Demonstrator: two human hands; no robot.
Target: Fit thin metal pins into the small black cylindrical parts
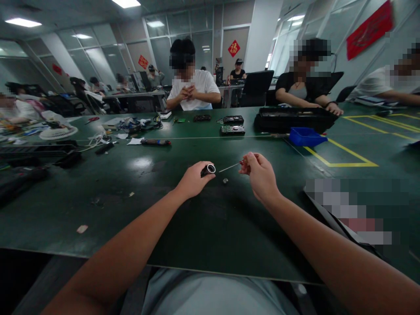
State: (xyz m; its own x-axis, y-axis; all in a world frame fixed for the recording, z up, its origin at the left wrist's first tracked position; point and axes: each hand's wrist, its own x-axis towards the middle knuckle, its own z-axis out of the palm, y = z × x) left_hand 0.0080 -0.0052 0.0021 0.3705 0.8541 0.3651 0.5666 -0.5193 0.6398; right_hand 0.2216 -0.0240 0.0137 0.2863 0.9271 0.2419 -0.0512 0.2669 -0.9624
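Note:
My left hand (193,179) is wrapped round a short black cylinder (208,169) with a bright metal rim, its round end turned toward the right. In my right hand (260,175) the fingers pinch the reddish handle of a thin screwdriver (229,167). Its metal shaft points left, and the tip stops just short of the cylinder's rim. On the green table (183,236) below the shaft lies a small metallic part (225,180), touched by neither hand. My fingers hide most of the cylinder and much of the handle.
Farther back lie a dark pen-like tool (155,142), two opened devices (232,130) and a blue bin (305,137) beside a long black housing (292,119). Tangled cables (134,124) and a white fan (58,130) stand left. Co-workers sit across the table.

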